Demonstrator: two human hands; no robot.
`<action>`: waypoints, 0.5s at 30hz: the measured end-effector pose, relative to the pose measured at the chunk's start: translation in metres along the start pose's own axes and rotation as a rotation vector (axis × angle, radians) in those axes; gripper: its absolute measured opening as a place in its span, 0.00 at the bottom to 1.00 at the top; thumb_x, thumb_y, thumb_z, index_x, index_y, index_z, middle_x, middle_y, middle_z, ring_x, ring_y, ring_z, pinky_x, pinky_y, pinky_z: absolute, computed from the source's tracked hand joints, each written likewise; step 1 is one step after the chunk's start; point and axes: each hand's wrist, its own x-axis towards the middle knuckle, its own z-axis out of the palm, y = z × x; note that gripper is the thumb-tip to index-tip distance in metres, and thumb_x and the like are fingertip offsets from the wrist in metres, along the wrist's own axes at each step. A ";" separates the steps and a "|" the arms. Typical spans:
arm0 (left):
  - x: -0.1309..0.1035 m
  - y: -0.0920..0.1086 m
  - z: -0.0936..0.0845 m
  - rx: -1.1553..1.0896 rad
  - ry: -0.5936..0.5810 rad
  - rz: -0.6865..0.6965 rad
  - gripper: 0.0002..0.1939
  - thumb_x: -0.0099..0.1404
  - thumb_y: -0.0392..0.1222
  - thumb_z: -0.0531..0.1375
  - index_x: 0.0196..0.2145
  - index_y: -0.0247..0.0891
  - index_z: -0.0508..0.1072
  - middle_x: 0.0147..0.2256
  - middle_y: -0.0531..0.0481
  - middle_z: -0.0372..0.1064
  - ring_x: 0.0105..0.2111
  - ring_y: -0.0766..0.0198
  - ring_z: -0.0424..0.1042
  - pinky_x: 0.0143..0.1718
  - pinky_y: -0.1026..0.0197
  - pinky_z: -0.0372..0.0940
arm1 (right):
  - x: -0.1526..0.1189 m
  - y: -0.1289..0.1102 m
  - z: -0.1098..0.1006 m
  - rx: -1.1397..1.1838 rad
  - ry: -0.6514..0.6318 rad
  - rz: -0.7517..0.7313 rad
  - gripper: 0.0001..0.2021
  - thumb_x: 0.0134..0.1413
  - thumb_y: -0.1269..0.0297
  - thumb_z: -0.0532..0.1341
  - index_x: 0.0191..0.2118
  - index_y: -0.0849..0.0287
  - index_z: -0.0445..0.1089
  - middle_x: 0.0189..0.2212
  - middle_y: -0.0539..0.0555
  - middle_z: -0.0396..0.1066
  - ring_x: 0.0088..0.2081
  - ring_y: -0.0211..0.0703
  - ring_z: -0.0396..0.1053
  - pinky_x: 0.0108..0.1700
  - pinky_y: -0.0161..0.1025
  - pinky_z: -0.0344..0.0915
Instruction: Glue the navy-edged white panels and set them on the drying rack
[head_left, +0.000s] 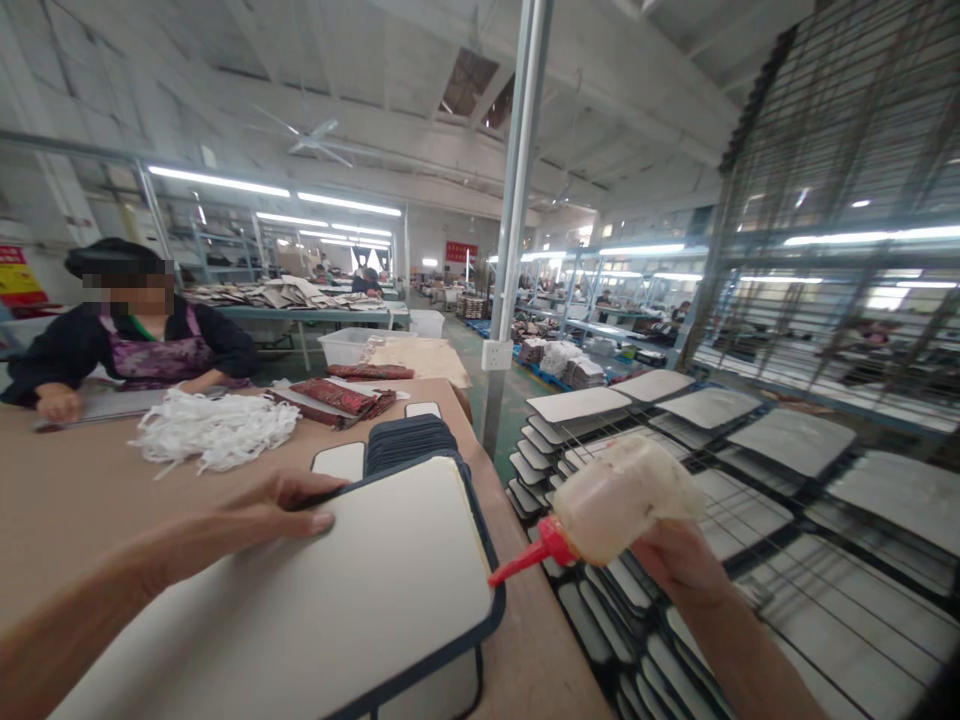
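Observation:
My left hand (289, 505) pinches the far edge of a white panel with a dark blue border (360, 590), thumb on top and fingers underneath. In my right hand (675, 550) is a translucent squeeze bottle (615, 500), tipped so that its red nozzle (525, 562) points down and left. The nozzle's tip meets the panel's right edge near the rounded corner. A thin yellowish line runs along that edge beyond the tip. Under the panel lie more bordered panels (442, 690). Just behind it sits a stack of dark blue pieces (411, 440).
Wire racks (750, 480) loaded with white panels stand right of the brown table (67, 500). White strips (217, 428) and red patterned fabric (341, 398) lie farther back. Across the table sits a co-worker (161, 340), hands on a grey piece. A metal post (514, 200) rises beyond the table.

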 end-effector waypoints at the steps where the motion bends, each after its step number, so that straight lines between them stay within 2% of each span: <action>1: 0.000 0.001 -0.002 0.043 -0.059 -0.003 0.25 0.40 0.44 0.73 0.39 0.35 0.83 0.32 0.47 0.81 0.28 0.51 0.78 0.28 0.60 0.72 | -0.001 0.000 0.000 0.006 0.014 -0.012 0.31 0.29 0.62 0.77 0.47 0.50 0.76 0.31 0.54 0.81 0.35 0.58 0.78 0.46 0.55 0.73; 4: 0.000 0.000 -0.009 0.091 -0.156 -0.044 0.25 0.47 0.48 0.72 0.43 0.39 0.82 0.36 0.48 0.81 0.32 0.49 0.80 0.32 0.59 0.73 | -0.007 0.003 0.001 0.018 0.064 -0.052 0.29 0.31 0.62 0.76 0.47 0.49 0.76 0.30 0.52 0.81 0.35 0.55 0.79 0.47 0.51 0.73; 7: 0.002 -0.004 -0.011 0.040 -0.146 -0.091 0.25 0.46 0.49 0.72 0.44 0.41 0.81 0.35 0.49 0.82 0.34 0.48 0.80 0.33 0.58 0.74 | -0.012 0.007 0.002 0.036 0.128 -0.097 0.28 0.33 0.64 0.76 0.47 0.50 0.76 0.33 0.53 0.81 0.33 0.53 0.78 0.45 0.50 0.74; 12: 0.004 -0.016 -0.003 -0.027 -0.111 -0.135 0.27 0.45 0.50 0.74 0.45 0.42 0.81 0.36 0.48 0.82 0.32 0.50 0.80 0.33 0.59 0.74 | -0.020 0.010 0.010 0.077 0.282 -0.167 0.25 0.33 0.65 0.75 0.45 0.53 0.78 0.32 0.55 0.81 0.33 0.52 0.78 0.37 0.46 0.77; 15: 0.006 -0.025 0.001 -0.076 -0.096 -0.127 0.28 0.44 0.50 0.74 0.44 0.41 0.81 0.36 0.48 0.82 0.33 0.51 0.80 0.33 0.60 0.74 | -0.023 0.011 0.013 0.068 0.310 -0.227 0.23 0.36 0.66 0.75 0.44 0.51 0.78 0.34 0.54 0.80 0.34 0.49 0.77 0.38 0.41 0.76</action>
